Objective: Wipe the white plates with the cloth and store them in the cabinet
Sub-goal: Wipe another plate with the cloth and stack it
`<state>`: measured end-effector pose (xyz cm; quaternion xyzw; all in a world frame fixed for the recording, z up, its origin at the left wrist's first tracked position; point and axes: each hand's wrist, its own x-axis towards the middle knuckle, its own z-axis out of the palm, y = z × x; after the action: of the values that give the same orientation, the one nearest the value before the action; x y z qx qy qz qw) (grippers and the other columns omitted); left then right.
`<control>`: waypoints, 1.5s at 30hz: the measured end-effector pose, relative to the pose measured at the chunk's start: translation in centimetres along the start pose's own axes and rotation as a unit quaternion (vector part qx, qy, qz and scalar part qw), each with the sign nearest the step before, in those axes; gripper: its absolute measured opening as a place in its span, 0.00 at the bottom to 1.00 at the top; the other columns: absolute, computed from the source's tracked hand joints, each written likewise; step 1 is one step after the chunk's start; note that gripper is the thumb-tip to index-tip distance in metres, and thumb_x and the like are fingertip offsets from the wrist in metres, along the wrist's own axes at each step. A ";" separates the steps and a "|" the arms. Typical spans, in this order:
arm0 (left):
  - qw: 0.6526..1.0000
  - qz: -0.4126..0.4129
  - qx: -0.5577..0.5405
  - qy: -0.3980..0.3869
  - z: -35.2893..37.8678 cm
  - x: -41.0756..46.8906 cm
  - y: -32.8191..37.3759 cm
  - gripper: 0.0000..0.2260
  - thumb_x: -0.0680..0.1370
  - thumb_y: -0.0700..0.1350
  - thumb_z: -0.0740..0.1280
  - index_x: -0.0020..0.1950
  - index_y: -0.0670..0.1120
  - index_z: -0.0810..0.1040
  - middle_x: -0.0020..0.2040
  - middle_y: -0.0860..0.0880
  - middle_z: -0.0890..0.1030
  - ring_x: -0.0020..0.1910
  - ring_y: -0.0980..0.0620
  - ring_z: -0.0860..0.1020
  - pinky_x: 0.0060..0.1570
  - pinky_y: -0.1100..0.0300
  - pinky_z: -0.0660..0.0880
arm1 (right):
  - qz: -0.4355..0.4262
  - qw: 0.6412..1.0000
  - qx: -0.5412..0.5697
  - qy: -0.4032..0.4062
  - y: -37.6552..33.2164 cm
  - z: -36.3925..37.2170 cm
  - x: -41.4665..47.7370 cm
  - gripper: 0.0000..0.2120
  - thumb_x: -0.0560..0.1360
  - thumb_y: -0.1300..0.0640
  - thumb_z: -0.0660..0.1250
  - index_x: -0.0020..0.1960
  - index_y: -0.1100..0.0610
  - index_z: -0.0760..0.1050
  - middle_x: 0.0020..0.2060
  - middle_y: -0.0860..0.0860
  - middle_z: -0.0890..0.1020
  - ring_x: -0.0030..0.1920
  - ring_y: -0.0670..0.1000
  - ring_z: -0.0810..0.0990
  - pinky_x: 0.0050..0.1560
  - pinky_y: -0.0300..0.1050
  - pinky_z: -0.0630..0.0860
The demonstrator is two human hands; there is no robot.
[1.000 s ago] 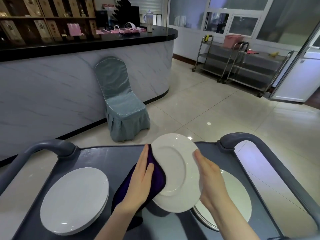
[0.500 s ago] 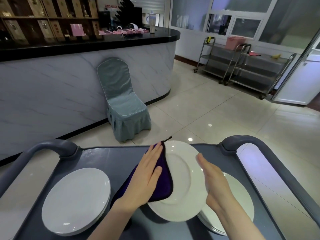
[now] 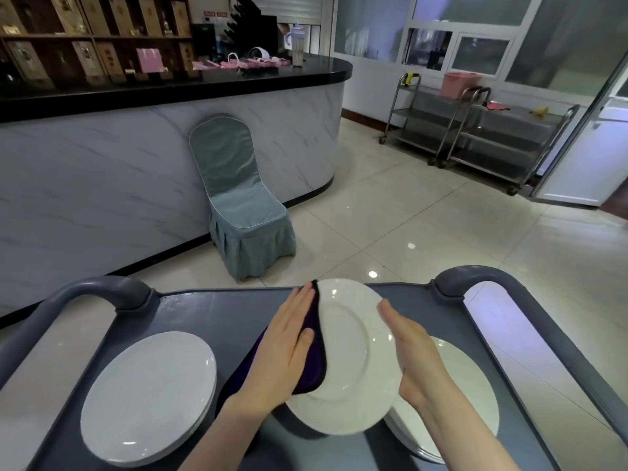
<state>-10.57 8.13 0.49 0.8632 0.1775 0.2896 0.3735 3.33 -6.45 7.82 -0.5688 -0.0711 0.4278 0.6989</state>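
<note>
Wiping in progress, judging by the pose. Round white ceramic plate (image 3: 350,362) is off the grey plastic cart tray (image 3: 221,311), tilted, sandwiched edge-to-edge between both hands above the tray's middle.

Left hand (image 3: 289,348): fingers straight and together, thumb out, pressing the dark purple cloth (image 3: 314,368) flat onto the plate's left rim. Not curled round anything.

Right hand (image 3: 413,355): fingers straight, laid along the right rim, bracing the plate. Can't see a thumb hooked under it.

Key geometry: the bare plate face lies directly right of the left hand, and the cloth covers only the left edge. The plate's visible oval runs near-to-far, so the likely next stroke is the cloth going rightward across the well, towards the right palm. Left hand owns that move; right is only the backstop.

Stack of white plates (image 3: 149,396) sits near left on the tray, another stack (image 3: 465,392) near right, partly under the held plate. No cabinet in view, so storing looks some way off.
</note>
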 end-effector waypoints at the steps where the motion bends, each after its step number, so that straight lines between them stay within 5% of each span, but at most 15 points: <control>1: 0.999 -0.026 -0.035 0.024 0.2 -0.7 -0.4 0.24 0.82 0.47 0.54 0.79 0.53 0.55 0.79 0.62 0.56 0.78 0.60 0.54 0.77 0.54 0.53 | -0.004 1.000 0.022 0.010 -0.3 -0.3 0.3 0.18 0.80 0.49 0.63 0.58 0.62 0.81 0.54 0.60 0.85 0.53 0.60 0.85 0.56 0.56 0.78; 5: 0.986 -0.083 -0.114 0.090 2.4 -3.9 0.1 0.26 0.81 0.46 0.54 0.80 0.52 0.54 0.79 0.59 0.55 0.79 0.57 0.53 0.77 0.50 0.52 | -0.011 0.990 0.135 0.046 -1.5 -0.2 1.1 0.18 0.81 0.48 0.61 0.58 0.60 0.81 0.52 0.57 0.86 0.49 0.57 0.86 0.51 0.55 0.78; 10: 0.995 -0.039 -0.022 0.090 4.7 -4.4 1.9 0.27 0.81 0.49 0.53 0.79 0.62 0.49 0.79 0.64 0.52 0.79 0.59 0.49 0.74 0.69 0.47 | -0.003 0.975 0.202 0.092 -0.6 1.1 1.7 0.20 0.81 0.45 0.62 0.62 0.58 0.79 0.56 0.55 0.85 0.56 0.58 0.84 0.57 0.56 0.77; 14: 0.989 -0.089 -0.063 0.098 3.2 -3.4 0.3 0.24 0.82 0.50 0.54 0.78 0.58 0.53 0.78 0.67 0.53 0.78 0.61 0.51 0.76 0.59 0.51 | -0.021 0.981 0.178 0.076 -0.3 1.0 1.2 0.15 0.81 0.48 0.63 0.57 0.58 0.81 0.49 0.54 0.87 0.52 0.57 0.84 0.56 0.56 0.77; 19: 0.991 -0.066 -0.061 0.104 2.2 -3.2 0.5 0.26 0.82 0.52 0.51 0.80 0.53 0.51 0.80 0.61 0.53 0.79 0.58 0.48 0.77 0.58 0.49 | -0.017 0.982 0.173 0.074 -0.4 1.3 1.6 0.20 0.79 0.45 0.65 0.61 0.59 0.80 0.57 0.57 0.84 0.57 0.59 0.83 0.63 0.58 0.75; 25: 0.995 0.020 0.096 -0.011 5.6 -5.3 2.0 0.37 0.74 0.43 0.55 0.80 0.55 0.42 0.81 0.56 0.47 0.79 0.53 0.47 0.76 0.60 0.43 | -0.044 0.979 0.142 0.139 -0.4 3.1 1.1 0.15 0.80 0.45 0.65 0.53 0.57 0.81 0.46 0.51 0.87 0.48 0.53 0.85 0.49 0.49 0.79; 29: 0.993 0.034 0.100 -0.051 5.2 -3.4 3.5 0.35 0.76 0.46 0.49 0.74 0.67 0.31 0.77 0.67 0.37 0.78 0.62 0.40 0.75 0.63 0.37 | -0.085 0.983 0.045 0.154 1.3 4.6 0.2 0.13 0.80 0.50 0.65 0.45 0.57 0.82 0.37 0.48 0.85 0.41 0.47 0.82 0.45 0.44 0.77; 34: 0.997 0.037 0.023 -0.064 3.0 -1.2 4.5 0.25 0.82 0.47 0.48 0.78 0.57 0.43 0.78 0.65 0.42 0.77 0.64 0.42 0.76 0.64 0.43 | -0.082 0.988 0.008 0.129 3.1 5.3 -1.0 0.14 0.81 0.52 0.65 0.44 0.57 0.85 0.39 0.50 0.87 0.41 0.49 0.85 0.48 0.45 0.78; 36: 0.992 0.042 0.087 -0.076 3.3 -1.5 3.6 0.29 0.80 0.47 0.50 0.78 0.57 0.40 0.78 0.65 0.40 0.78 0.63 0.41 0.76 0.64 0.41 | -0.084 0.987 0.007 0.139 2.8 5.1 -0.5 0.15 0.80 0.52 0.66 0.41 0.60 0.83 0.36 0.53 0.84 0.38 0.50 0.81 0.44 0.46 0.76; 40: 0.957 0.051 0.261 -0.115 5.6 -2.0 1.3 0.38 0.72 0.47 0.52 0.80 0.44 0.39 0.81 0.49 0.40 0.79 0.50 0.39 0.76 0.56 0.35 | -0.087 0.982 0.026 0.165 1.8 5.0 0.4 0.15 0.80 0.50 0.66 0.38 0.57 0.71 0.33 0.53 0.70 0.36 0.50 0.71 0.39 0.45 0.70; 45: 0.989 0.063 0.124 -0.047 4.2 -1.7 3.4 0.27 0.82 0.48 0.49 0.80 0.52 0.46 0.81 0.56 0.47 0.79 0.56 0.47 0.77 0.60 0.44 | -0.105 0.988 -0.025 0.115 2.8 5.2 -0.9 0.18 0.81 0.53 0.64 0.35 0.57 0.81 0.32 0.48 0.83 0.35 0.46 0.81 0.44 0.46 0.76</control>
<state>-8.89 2.78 0.10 0.9249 0.1397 0.2478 0.2523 -1.76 -3.31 7.56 -0.6207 -0.0604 0.2823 0.7290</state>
